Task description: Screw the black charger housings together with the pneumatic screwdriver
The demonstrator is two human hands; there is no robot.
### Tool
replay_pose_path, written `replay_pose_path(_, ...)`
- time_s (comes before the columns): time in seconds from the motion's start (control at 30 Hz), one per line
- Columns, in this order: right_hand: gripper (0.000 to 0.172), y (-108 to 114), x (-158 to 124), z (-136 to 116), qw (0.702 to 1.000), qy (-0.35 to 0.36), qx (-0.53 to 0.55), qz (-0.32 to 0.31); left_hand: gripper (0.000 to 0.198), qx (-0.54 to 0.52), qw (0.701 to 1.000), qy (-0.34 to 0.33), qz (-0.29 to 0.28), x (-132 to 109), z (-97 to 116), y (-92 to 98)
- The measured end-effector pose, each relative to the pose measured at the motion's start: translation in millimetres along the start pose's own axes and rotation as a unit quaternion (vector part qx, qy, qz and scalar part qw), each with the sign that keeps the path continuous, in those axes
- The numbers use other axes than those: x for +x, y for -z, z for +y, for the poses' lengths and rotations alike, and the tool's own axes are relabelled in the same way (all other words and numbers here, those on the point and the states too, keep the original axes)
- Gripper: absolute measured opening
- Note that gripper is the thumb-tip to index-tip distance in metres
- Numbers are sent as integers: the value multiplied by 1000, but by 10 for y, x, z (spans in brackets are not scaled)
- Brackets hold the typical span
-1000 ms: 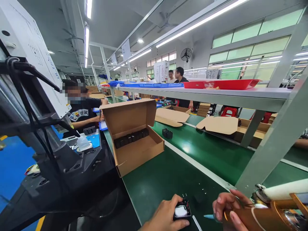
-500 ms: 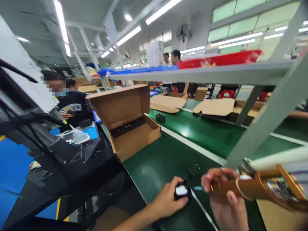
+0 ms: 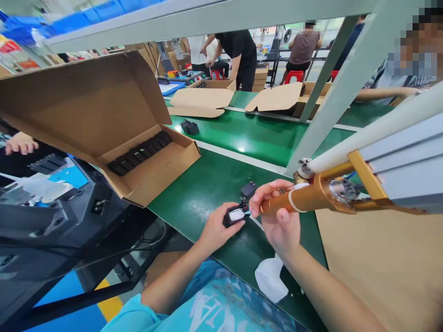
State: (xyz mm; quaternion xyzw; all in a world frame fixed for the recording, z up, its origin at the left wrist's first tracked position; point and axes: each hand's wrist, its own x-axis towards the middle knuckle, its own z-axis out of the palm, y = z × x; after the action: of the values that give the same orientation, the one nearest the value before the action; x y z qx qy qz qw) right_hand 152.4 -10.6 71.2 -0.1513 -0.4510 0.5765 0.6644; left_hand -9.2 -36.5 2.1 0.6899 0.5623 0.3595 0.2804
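Observation:
My left hand (image 3: 221,226) grips a small black housing with a white insert (image 3: 237,214), just above the green bench. Thumb and fingers press on its sides. Another small black block (image 3: 248,189) is just behind it, with thin wires between them. My right hand (image 3: 277,212) is closed around the front end of a copper-coloured cylindrical tool (image 3: 304,198) with a pale band around it. From the fingers a thin light-blue tip (image 3: 247,213) points at the black housing; whether it touches is hard to tell.
An open cardboard box (image 3: 169,170) with a row of black parts (image 3: 140,154) stands left. A black part (image 3: 189,127) lies farther back. A white piece (image 3: 272,279) lies near my right forearm. A grey frame post (image 3: 323,99) and white pipe (image 3: 374,122) rise right. Co-workers are behind.
The view has swung down and to the right. My hands appear higher and closer together, and the second black block and white piece now show.

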Motion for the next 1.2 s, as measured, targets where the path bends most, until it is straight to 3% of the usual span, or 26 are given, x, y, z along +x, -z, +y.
replay_pose_path(0.43,23,-3,10,-12,999,21,-31,3,36,5,1000,5,11,-17,54,59)
replay_pose_path(0.63,32,-1,10,-19,1000,2,-25,-3,35,-2,1000,16,7,-3,35,50)
replay_pose_path(0.9,31,-19,11,-38,1000,2,-15,-4,37,-28,999,10,15,-2,-20,-112)
replay_pose_path(1.2,30,-43,36,-18,999,32,6,-28,37,-32,999,-37,17,69,116,-272)
